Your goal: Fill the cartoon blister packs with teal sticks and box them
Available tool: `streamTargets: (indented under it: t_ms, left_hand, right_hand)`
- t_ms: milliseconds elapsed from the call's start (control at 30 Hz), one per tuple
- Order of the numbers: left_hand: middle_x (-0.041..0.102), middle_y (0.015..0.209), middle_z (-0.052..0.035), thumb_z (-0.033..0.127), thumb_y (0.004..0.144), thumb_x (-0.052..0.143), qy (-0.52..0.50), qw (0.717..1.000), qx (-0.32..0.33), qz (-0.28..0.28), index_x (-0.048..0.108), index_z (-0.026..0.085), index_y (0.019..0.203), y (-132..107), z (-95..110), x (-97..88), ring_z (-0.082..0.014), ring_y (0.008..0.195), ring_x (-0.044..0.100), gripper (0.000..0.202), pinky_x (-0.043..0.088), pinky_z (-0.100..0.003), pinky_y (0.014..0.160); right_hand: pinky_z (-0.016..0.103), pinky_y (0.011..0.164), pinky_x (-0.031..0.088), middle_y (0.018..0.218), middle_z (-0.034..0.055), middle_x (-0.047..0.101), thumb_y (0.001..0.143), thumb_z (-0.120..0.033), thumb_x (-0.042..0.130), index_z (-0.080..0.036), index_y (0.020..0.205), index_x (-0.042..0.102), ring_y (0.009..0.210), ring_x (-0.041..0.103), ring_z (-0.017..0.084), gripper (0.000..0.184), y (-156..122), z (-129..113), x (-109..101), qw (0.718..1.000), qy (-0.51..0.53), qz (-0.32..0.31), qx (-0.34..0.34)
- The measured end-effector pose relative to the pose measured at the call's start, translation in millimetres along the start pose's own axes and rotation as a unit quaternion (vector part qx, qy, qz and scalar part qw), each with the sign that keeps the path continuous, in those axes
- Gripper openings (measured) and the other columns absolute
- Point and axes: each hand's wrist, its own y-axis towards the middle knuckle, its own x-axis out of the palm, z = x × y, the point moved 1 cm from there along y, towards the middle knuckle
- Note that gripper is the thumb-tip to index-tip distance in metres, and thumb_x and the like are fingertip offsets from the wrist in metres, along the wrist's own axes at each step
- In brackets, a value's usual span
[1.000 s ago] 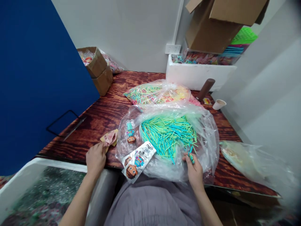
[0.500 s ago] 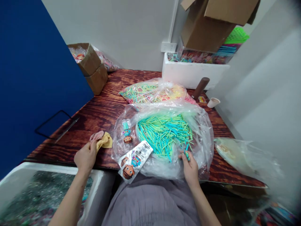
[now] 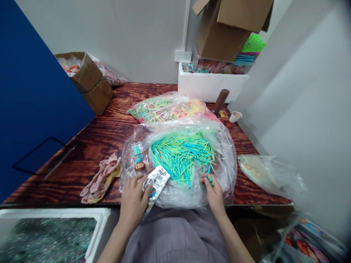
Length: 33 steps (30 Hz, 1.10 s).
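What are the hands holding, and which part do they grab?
Right hand pinches teal sticks by their lower ends. Left hand covers the near end of the toy packet; a grip cannot be told.

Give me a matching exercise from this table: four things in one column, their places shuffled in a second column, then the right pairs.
Things:
1. pink cloth
2. paper cup
3. white packet
4. teal sticks

Places:
A. heaped inside the clear bag
B. partly under the left hand
C. far right, near the brown cylinder
D. on bare wood, left of the bag

Pairs: 1-D, 2-C, 3-B, 4-A.
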Motion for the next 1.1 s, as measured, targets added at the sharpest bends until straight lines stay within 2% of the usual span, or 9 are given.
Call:
streamTargets:
  t_ms: [67, 133, 233, 300, 433, 567, 733, 933, 1100]
  left_hand:
    - [0.064, 0.108, -0.0109, 0.044, 0.088, 0.057, 0.014, 0.999, -0.023, -0.032, 0.064, 0.021, 0.112, -2.6, 8.1, 14.3, -0.03, 0.101, 0.059, 0.034, 0.046, -0.043, 0.088]
    - [0.063, 0.102, -0.0102, 0.048, 0.084, 0.06, 0.011, 0.997, -0.056, -0.044, 0.064, 0.021, 0.107, -0.1, 5.7, 21.1, -0.0308, 0.099, 0.059, 0.035, 0.045, -0.042, 0.086]
    - [0.063, 0.094, -0.0077, 0.047, 0.081, 0.062, -0.04, 0.992, -0.103, -0.053, 0.06, 0.021, 0.094, 9.1, -4.2, 21.0, -0.0292, 0.094, 0.06, 0.029, 0.046, -0.039, 0.081]
    - [0.062, 0.089, -0.0053, 0.044, 0.081, 0.06, -0.072, 0.988, -0.131, -0.047, 0.055, 0.022, 0.085, 14.6, -8.3, 18.1, -0.0267, 0.088, 0.06, 0.022, 0.046, -0.036, 0.076]
    - [0.061, 0.078, -0.0027, 0.035, 0.085, 0.053, -0.113, 0.986, -0.122, -0.036, 0.053, 0.023, 0.073, 20.1, -9.1, 13.7, -0.0224, 0.078, 0.059, 0.017, 0.043, -0.032, 0.071]
    - [0.064, 0.08, -0.0031, 0.033, 0.087, 0.053, -0.13, 0.988, -0.085, -0.008, 0.059, 0.022, 0.077, 21.9, -10.0, 9.8, -0.0214, 0.079, 0.061, 0.016, 0.042, -0.031, 0.073]
    - [0.066, 0.08, -0.0031, 0.036, 0.089, 0.054, -0.137, 0.985, -0.09, 0.054, 0.062, 0.021, 0.08, 23.8, -15.3, 2.0, -0.02, 0.078, 0.062, 0.019, 0.044, -0.03, 0.073]
    - [0.065, 0.078, -0.0022, 0.035, 0.09, 0.053, -0.175, 0.979, -0.094, 0.041, 0.062, 0.021, 0.078, 25.1, -20.9, -5.7, -0.0186, 0.076, 0.061, 0.021, 0.044, -0.029, 0.073]
    - [0.063, 0.085, -0.0032, 0.039, 0.087, 0.054, -0.251, 0.955, -0.15, 0.043, 0.064, 0.02, 0.086, 27.1, -20.3, -8.8, -0.0201, 0.083, 0.06, 0.021, 0.046, -0.029, 0.077]
  right_hand:
    - [0.033, 0.084, 0.046, 0.087, 0.0054, 0.071, 0.093, -0.042, 0.051, -0.019, 0.099, 0.065, 0.089, 0.064, 0.023, 0.028, -0.4, -3.0, -2.7, 1.0, -0.002, -0.013, -0.015]
    - [0.034, 0.087, 0.045, 0.092, 0.0061, 0.07, 0.094, -0.039, 0.05, -0.02, 0.1, 0.065, 0.093, 0.064, 0.023, 0.025, -0.6, -11.5, -6.0, 0.998, -0.004, -0.033, -0.05]
    - [0.035, 0.092, 0.044, 0.101, 0.0066, 0.069, 0.096, -0.032, 0.048, -0.022, 0.099, 0.067, 0.099, 0.062, 0.023, 0.022, 0.3, -32.0, -8.2, 0.992, -0.004, -0.062, -0.114]
    - [0.035, 0.091, 0.044, 0.103, 0.0065, 0.069, 0.096, -0.029, 0.049, -0.023, 0.099, 0.068, 0.098, 0.062, 0.022, 0.02, 1.3, -46.2, -5.5, 0.988, 0.003, -0.074, -0.133]
    - [0.033, 0.087, 0.045, 0.097, 0.0044, 0.07, 0.095, -0.026, 0.052, -0.024, 0.098, 0.07, 0.095, 0.063, 0.021, 0.018, 2.1, -66.0, 8.7, 0.984, 0.037, -0.097, -0.142]
    - [0.032, 0.087, 0.046, 0.096, 0.0036, 0.069, 0.095, -0.027, 0.052, -0.024, 0.097, 0.069, 0.095, 0.063, 0.021, 0.018, 0.1, -74.9, 24.7, 0.981, 0.061, -0.123, -0.136]
    - [0.032, 0.086, 0.046, 0.097, 0.004, 0.069, 0.096, -0.027, 0.05, -0.023, 0.098, 0.068, 0.093, 0.063, 0.02, 0.019, -3.5, -79.1, 37.7, 0.98, 0.069, -0.141, -0.125]
    - [0.033, 0.087, 0.047, 0.099, 0.0044, 0.07, 0.097, -0.027, 0.05, -0.024, 0.099, 0.068, 0.093, 0.064, 0.02, 0.018, -6.8, -77.5, 44.5, 0.979, 0.076, -0.146, -0.123]
    - [0.033, 0.087, 0.046, 0.098, 0.0044, 0.069, 0.097, -0.026, 0.05, -0.024, 0.102, 0.068, 0.093, 0.063, 0.02, 0.019, -8.6, -76.5, 43.7, 0.978, 0.085, -0.153, -0.115]
